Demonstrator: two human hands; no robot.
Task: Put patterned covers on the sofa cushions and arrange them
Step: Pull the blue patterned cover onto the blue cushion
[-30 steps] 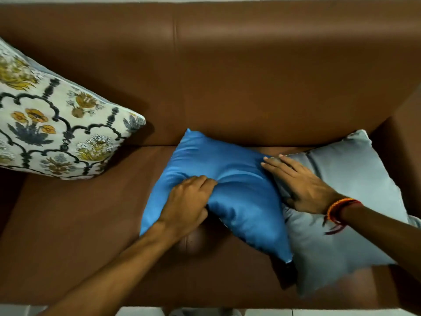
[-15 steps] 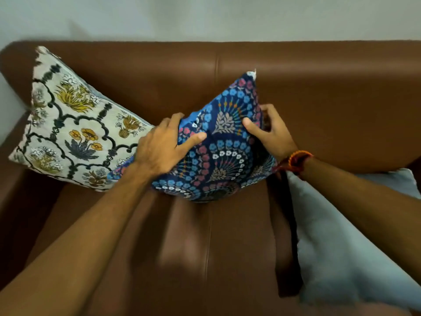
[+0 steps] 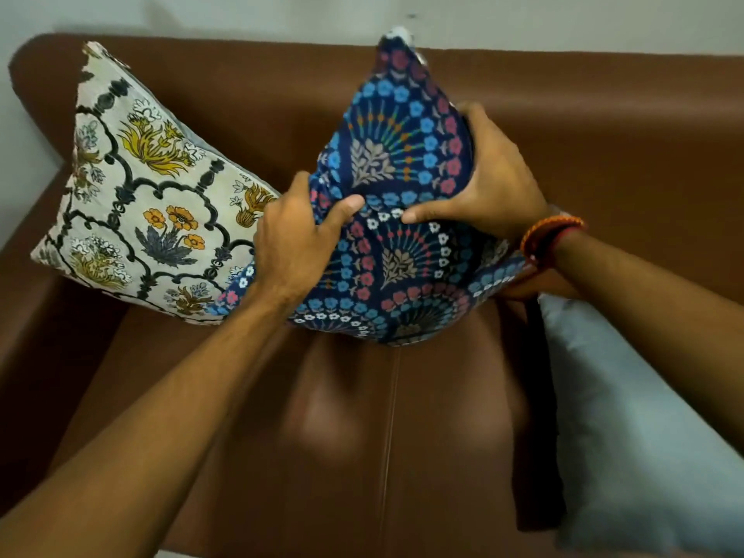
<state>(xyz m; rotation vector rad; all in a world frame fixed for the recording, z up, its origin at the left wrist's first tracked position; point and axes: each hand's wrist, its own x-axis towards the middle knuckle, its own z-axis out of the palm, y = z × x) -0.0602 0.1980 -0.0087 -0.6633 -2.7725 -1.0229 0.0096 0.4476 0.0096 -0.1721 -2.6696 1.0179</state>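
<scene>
A cushion in a dark blue cover with fan and flower patterns (image 3: 402,251) stands on one corner above the middle of the brown sofa seat (image 3: 342,436). My left hand (image 3: 298,243) grips its left side, thumb pressed into the front. My right hand (image 3: 491,187) grips its right side, thumb pointing left. A cream cushion with yellow flowers and black scrollwork (image 3: 141,203) leans against the backrest at the left, touching the blue one. A plain pale grey cushion (image 3: 644,436) lies on the seat at the right, with no patterned cover.
The sofa's brown backrest (image 3: 604,134) runs behind the cushions, with a pale wall (image 3: 241,14) above it. The left armrest (image 3: 24,316) curves down at the left. A red and orange thread band (image 3: 547,235) is on my right wrist.
One second ago my hands pressed on a plain blue cushion lying on the seat. Half a second ago they held the patterned blue cushion near the backrest; it now stands higher and closer to me.
</scene>
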